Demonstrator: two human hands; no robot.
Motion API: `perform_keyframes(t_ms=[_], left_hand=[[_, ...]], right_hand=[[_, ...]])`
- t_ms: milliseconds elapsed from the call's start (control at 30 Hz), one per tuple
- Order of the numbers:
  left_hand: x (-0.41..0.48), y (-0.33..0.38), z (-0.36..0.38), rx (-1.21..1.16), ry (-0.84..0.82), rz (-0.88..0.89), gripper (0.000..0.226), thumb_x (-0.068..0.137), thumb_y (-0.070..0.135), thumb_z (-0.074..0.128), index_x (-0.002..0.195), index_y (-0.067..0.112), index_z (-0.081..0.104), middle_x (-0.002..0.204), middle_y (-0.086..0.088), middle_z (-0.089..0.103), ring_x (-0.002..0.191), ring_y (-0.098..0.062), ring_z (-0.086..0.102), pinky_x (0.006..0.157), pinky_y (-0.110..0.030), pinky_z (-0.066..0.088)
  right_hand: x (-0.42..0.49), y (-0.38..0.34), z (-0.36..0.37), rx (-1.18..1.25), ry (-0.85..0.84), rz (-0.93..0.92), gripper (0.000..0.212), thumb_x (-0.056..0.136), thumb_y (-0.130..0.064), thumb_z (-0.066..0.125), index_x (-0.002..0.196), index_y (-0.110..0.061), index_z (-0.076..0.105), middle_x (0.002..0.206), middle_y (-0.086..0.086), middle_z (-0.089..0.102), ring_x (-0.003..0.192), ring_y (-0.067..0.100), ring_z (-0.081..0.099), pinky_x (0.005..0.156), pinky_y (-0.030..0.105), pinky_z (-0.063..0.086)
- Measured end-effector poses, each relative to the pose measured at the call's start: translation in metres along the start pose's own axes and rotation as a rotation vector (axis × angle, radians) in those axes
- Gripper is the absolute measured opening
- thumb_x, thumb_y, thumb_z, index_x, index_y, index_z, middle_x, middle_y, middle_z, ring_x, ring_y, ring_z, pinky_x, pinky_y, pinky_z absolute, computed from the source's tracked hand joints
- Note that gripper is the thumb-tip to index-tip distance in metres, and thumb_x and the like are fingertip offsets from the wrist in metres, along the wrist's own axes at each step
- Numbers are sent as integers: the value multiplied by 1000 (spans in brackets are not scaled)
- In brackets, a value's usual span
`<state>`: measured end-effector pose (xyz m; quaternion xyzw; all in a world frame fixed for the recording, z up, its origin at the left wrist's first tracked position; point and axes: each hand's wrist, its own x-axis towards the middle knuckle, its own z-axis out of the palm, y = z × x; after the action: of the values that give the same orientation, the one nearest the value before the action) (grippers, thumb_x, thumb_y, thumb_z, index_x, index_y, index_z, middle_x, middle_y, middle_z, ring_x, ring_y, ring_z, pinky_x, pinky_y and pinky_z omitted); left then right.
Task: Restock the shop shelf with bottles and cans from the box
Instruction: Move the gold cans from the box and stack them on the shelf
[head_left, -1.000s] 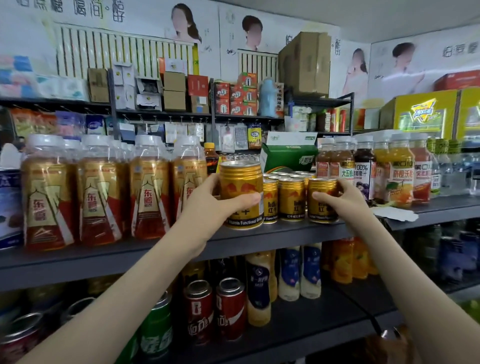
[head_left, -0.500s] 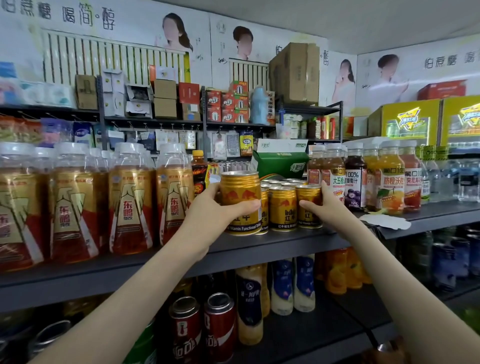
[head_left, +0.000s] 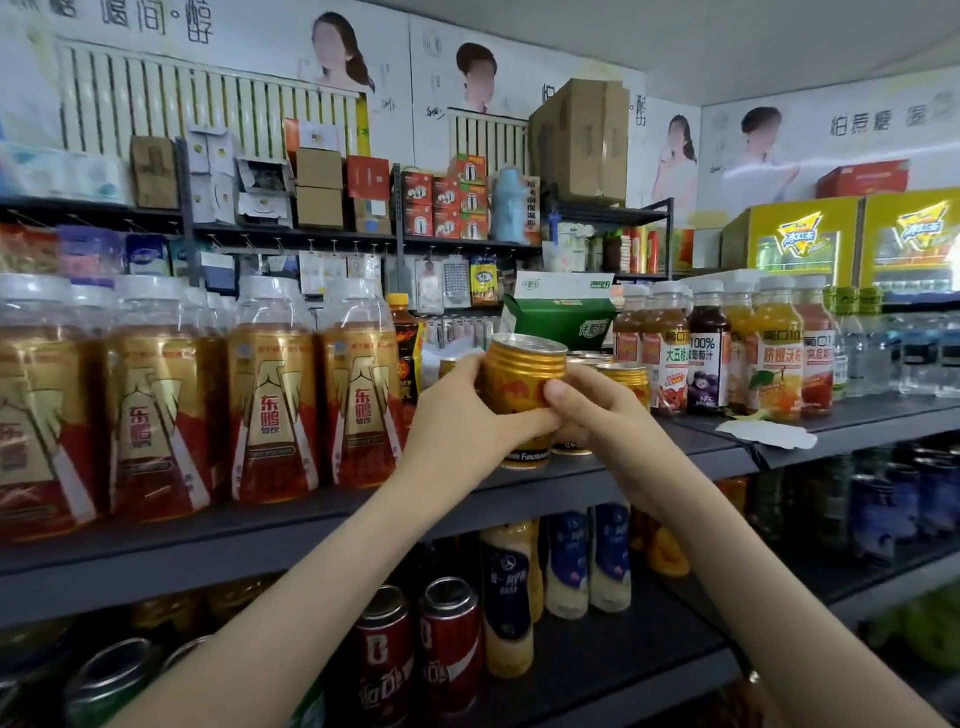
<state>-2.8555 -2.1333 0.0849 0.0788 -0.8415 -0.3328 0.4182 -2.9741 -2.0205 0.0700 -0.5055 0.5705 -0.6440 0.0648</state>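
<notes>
A gold can (head_left: 519, 379) stands at the front of the grey shelf (head_left: 322, 525), tilted slightly. My left hand (head_left: 462, 421) wraps its left side and my right hand (head_left: 592, 410) grips its right side, thumb across the front. Behind it stand several more gold cans (head_left: 623, 376), partly hidden by my hands. The box is not in view.
Tall gold-and-red drink bottles (head_left: 270, 395) fill the shelf to the left. Juice bottles (head_left: 774, 358) stand to the right, with a white paper scrap (head_left: 769, 434) lying in front. A green carton (head_left: 566, 317) sits behind the cans. Red cans (head_left: 447, 654) and milky bottles (head_left: 509, 597) occupy the lower shelf.
My right hand left the can at the right of the row and came over onto the can in my left hand. Both hands now hold that one can.
</notes>
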Motion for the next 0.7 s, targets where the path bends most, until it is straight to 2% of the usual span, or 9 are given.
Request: perform_keyframes(t_ms=[67, 167, 267, 367, 467, 533, 600, 700], left_hand=[[1, -2, 2, 16, 8, 16, 44, 69, 43, 79, 104, 35, 54, 86, 23, 56, 80, 5, 54, 60, -5, 44], [3, -1, 8, 55, 26, 57, 53, 69, 43, 78, 116, 29, 55, 93, 17, 59, 83, -1, 55, 67, -13, 44], [5, 4, 19, 103, 25, 130, 61, 69, 44, 77, 122, 26, 53, 104, 13, 58, 92, -6, 54, 76, -22, 46], [13, 4, 31, 67, -55, 158, 81, 70, 52, 76, 138, 26, 42, 128, 7, 54, 115, -12, 51, 96, -31, 46], [21, -5, 41, 161, -114, 156, 85, 79, 63, 61, 149, 34, 24, 152, 0, 29, 140, -19, 26, 112, -40, 30], [29, -17, 46, 301, -96, 133, 76, 85, 60, 54, 149, 37, 22, 156, -4, 18, 144, -25, 13, 114, -44, 23], [39, -29, 51, 430, -73, 107, 69, 91, 53, 52, 150, 37, 21, 157, -9, 12, 144, -29, 8, 115, -46, 19], [50, -36, 62, 508, -80, 70, 70, 92, 47, 55, 151, 36, 19, 157, -11, 8, 143, -34, 8, 114, -46, 20]], right_hand=[[-2, -3, 3, -37, -3, 8, 55, 70, -46, 73, 117, -22, 61, 108, -1, 70, 102, 16, 66, 84, 31, 55], [-3, -10, 2, -75, -9, 42, 45, 72, -34, 75, 113, -24, 59, 98, -7, 72, 90, 7, 69, 72, 19, 53], [-6, -16, -3, -88, 73, 53, 31, 77, -25, 75, 104, -26, 59, 88, -8, 71, 73, -1, 68, 60, 12, 49], [-11, -21, -17, -149, 147, 47, 35, 73, -32, 74, 104, -25, 62, 93, -6, 74, 88, 7, 70, 69, 16, 53], [-13, -21, -46, -170, 245, 48, 39, 75, -35, 73, 110, -23, 60, 103, -4, 71, 99, 14, 67, 81, 26, 55], [-10, -16, -73, -180, 321, 48, 49, 77, -35, 73, 121, -20, 56, 110, -3, 67, 101, 13, 64, 78, 25, 54], [-4, -3, -102, -251, 392, 54, 49, 77, -35, 75, 120, -21, 54, 109, -3, 66, 100, 14, 63, 77, 27, 55], [6, 25, -147, -316, 452, 101, 46, 73, -40, 78, 111, -26, 57, 107, -3, 67, 103, 17, 63, 90, 41, 54]])
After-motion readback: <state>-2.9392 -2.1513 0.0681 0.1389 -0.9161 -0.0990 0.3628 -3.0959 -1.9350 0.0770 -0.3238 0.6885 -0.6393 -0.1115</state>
